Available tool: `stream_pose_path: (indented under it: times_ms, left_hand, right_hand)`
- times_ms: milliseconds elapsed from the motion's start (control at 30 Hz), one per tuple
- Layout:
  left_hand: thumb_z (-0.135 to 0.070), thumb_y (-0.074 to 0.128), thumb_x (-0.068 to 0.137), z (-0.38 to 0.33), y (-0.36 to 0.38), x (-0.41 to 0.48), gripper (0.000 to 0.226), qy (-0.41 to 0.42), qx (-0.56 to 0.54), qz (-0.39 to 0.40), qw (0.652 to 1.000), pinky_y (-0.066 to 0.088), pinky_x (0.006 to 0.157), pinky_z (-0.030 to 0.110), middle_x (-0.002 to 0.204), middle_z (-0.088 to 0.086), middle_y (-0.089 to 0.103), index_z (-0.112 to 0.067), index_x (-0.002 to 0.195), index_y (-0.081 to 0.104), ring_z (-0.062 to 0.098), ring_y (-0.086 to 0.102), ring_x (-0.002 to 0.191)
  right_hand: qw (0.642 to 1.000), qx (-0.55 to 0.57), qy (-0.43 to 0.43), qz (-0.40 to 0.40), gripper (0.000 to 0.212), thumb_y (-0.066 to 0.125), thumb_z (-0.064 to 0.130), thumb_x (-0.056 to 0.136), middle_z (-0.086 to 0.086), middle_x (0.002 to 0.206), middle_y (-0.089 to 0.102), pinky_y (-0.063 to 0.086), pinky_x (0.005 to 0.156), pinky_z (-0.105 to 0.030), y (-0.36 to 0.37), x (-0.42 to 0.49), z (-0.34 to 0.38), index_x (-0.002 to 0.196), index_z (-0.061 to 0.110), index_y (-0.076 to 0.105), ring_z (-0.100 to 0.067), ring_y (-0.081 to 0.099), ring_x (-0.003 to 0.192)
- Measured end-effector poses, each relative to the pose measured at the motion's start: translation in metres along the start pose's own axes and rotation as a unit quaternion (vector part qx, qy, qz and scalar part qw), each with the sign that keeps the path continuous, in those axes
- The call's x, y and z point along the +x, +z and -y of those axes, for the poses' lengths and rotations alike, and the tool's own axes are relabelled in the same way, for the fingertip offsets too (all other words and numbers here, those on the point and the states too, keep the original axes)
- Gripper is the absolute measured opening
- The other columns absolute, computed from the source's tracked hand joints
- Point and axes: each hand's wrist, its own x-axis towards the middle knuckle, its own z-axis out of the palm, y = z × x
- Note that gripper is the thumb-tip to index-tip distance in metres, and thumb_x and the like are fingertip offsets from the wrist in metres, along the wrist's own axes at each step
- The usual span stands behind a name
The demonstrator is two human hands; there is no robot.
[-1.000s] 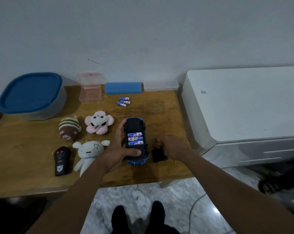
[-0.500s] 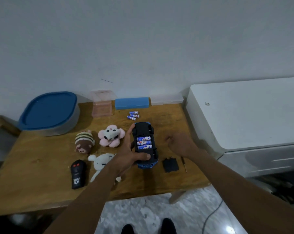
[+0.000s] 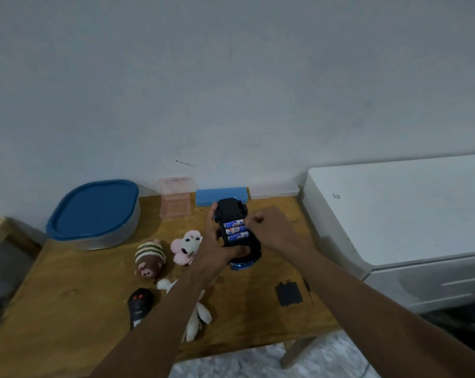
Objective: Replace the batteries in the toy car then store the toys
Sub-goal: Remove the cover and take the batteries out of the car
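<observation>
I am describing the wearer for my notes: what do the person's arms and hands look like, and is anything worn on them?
The left forearm and right forearm are bare to the frame edge; no sleeve shows. The left hand and right hand wear no glove; no watch, bracelet or ring is visible, though the dim picture could hide a thin ring.

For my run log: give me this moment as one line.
step: battery swap | left hand: holds toy car underside up | right hand: curled fingers at top battery, grip unclear | cover: off, on table
</observation>
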Motion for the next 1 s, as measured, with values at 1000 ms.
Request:
stream_pose_path:
  times_ms: [1000]
  left_hand:
    - [0.000,0.088,0.054,0.001,-0.010,0.002,0.122,-0.028,-0.012,0.073,0.997,0.050,0.093,0.059,0.137,0.006,0.052,-0.063,0.138,0.025,0.033,0.060,0.117]
  right_hand:
    - [0.930,0.331,0.136,-0.091,0.017,0.078,0.006,0.074,-0.008,0.088,0.069,0.061,0.072,-0.038,0.009,-0.001,0.017,0.084,0.011,0.064,-0.020,0.070,0.077]
